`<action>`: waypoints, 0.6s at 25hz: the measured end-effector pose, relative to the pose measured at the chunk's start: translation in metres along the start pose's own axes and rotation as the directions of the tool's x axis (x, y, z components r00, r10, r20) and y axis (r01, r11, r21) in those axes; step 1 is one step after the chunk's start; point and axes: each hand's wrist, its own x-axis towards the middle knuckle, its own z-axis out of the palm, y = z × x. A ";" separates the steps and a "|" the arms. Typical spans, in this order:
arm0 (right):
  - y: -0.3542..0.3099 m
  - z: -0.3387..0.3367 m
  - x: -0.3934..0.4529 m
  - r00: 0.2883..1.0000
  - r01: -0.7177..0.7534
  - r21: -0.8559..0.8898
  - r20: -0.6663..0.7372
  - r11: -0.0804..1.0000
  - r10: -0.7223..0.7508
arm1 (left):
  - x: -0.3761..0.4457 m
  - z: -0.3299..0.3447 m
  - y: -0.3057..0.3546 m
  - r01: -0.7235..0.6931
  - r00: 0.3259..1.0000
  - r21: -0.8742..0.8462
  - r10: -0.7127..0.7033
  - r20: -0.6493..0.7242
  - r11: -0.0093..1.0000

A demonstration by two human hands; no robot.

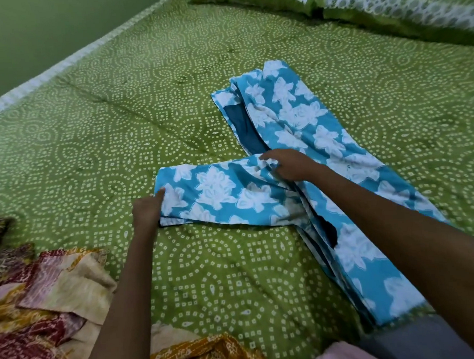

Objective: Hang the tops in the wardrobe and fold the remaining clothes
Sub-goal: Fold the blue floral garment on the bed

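Two bare hands work a blue floral garment (298, 159) spread across the middle of the bed (115, 117). Left hand (147, 211) grips the end of the part folded leftward; right hand (287, 165) pinches the fold's bunched corner. That bunching may set a crooked crease. Patterned clothes (43, 302) crowd the near-left edge.

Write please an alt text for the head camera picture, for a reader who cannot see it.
Two hands fold a blue garment with white flowers on a green bedspread: the left hand grips its sideways end, the right hand holds the cloth at the fold. A pile of red and yellow clothes lies at lower left.
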 end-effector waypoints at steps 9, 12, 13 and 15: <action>0.017 -0.006 0.020 0.956 -0.287 -0.362 -0.168 0.887 0.240 | -0.016 -0.014 -0.039 -0.049 0.998 -0.112 0.052 0.019 0.993; 0.019 0.004 0.013 0.924 -0.300 -0.260 -0.320 0.918 0.211 | -0.009 -0.015 -0.034 0.042 0.997 -0.095 -0.035 0.071 0.995; 0.016 0.009 0.008 0.898 -0.248 -0.222 -0.418 0.943 0.137 | -0.005 -0.017 -0.027 0.065 0.994 -0.079 -0.057 0.089 0.995; -0.001 0.022 -0.009 0.844 -0.010 -0.136 -0.533 0.991 -0.064 | 0.005 -0.021 -0.013 0.096 0.985 -0.048 -0.088 0.147 0.994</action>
